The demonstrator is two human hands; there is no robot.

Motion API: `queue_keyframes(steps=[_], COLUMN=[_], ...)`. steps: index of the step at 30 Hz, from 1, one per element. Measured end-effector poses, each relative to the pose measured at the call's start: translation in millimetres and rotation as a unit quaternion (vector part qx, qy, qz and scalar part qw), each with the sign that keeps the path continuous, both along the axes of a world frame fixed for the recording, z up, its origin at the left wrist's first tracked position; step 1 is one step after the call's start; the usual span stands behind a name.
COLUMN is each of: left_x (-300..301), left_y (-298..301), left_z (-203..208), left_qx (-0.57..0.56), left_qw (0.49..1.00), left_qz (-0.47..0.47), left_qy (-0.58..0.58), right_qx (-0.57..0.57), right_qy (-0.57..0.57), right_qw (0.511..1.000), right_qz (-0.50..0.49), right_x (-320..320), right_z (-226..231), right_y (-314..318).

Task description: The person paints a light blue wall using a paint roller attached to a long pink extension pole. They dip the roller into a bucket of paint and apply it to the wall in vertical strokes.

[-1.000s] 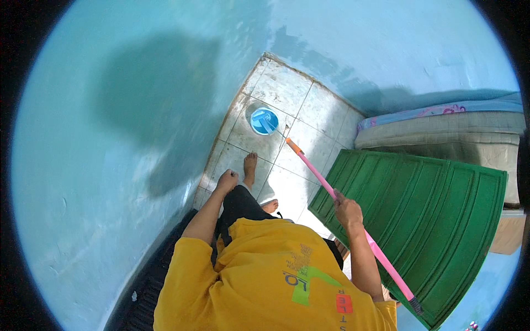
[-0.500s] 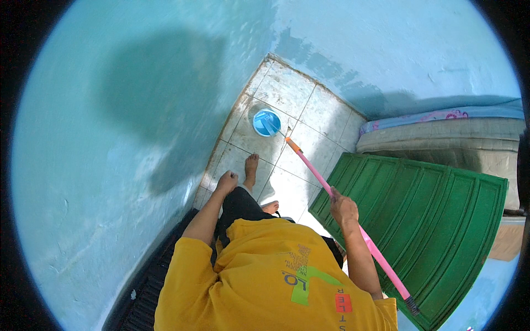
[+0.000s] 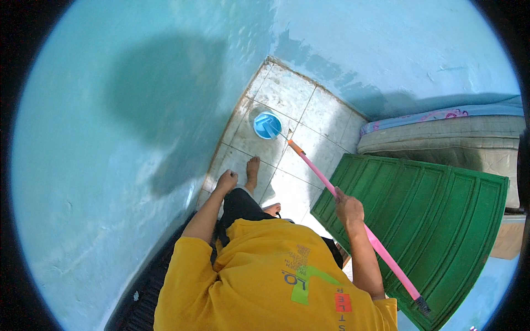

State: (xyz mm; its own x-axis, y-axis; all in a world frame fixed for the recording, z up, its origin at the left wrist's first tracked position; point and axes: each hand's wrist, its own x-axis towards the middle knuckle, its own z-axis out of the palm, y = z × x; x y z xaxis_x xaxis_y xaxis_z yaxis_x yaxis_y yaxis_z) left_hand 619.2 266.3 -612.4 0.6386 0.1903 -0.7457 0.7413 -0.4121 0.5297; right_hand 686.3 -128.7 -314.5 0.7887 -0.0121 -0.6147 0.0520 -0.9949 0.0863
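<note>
My right hand (image 3: 349, 208) is closed around a long pink pole that carries a paint roller (image 3: 319, 171) with an orange handle. The pole slants from the lower right, over the green door, up to the floor tiles. At its far end the roller head dips into a small blue bucket (image 3: 259, 131) with blue paint inside; the head is only partly visible. Beside my dark trousers hangs my left hand (image 3: 227, 181), curled into a fist near the left wall, with nothing seen in it.
A green panelled door (image 3: 425, 220) takes up the right side. Behind it lean stacked mattresses (image 3: 441, 138). Blue walls (image 3: 397, 49) meet at the far corner, with a darker patch low down. My bare feet (image 3: 252, 172) stand on white tiles (image 3: 284, 88). A black ribbed object (image 3: 149, 287) lies lower left.
My right hand and the pole have shifted slightly to the right. The roller head has turned or moved a little within the bucket. My left hand stays about where it was.
</note>
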Motion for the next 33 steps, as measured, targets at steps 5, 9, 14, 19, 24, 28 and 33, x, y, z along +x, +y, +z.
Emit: queue_keyframes(steps=[5,9,14,19,24,28,33], left_x=[-2,-1,-10,-7,-8,-7,-7], left_y=[5,7,6,5,10,7,5], left_z=[0,7,-7,2,-1,3,-5], left_qx=[-0.018,-0.062,0.01,0.002,-0.012,-0.006,-0.001], left_qw=[1.0,0.996,1.0,1.0,1.0,1.0,1.0], left_qz=[0.022,0.054,-0.008,-0.002,0.024,0.008,-0.003], left_qy=[0.007,0.034,-0.001,0.02,0.016,0.008,-0.01], right_qx=[0.006,0.004,0.006,0.016,0.032,0.031,0.057], right_qy=[0.001,-0.016,-0.02,-0.036,-0.041,-0.03,-0.05], right_qw=[1.0,1.0,1.0,0.999,0.999,0.999,0.997], right_qz=[-0.007,-0.001,0.023,0.007,-0.005,-0.006,-0.004], right_x=[2,-7,-11,-11,-23,-23,-31], right_z=[-9,18,-1,-15,5,-11,-11], right_y=[7,7,-7,2,-6,-11,-17])
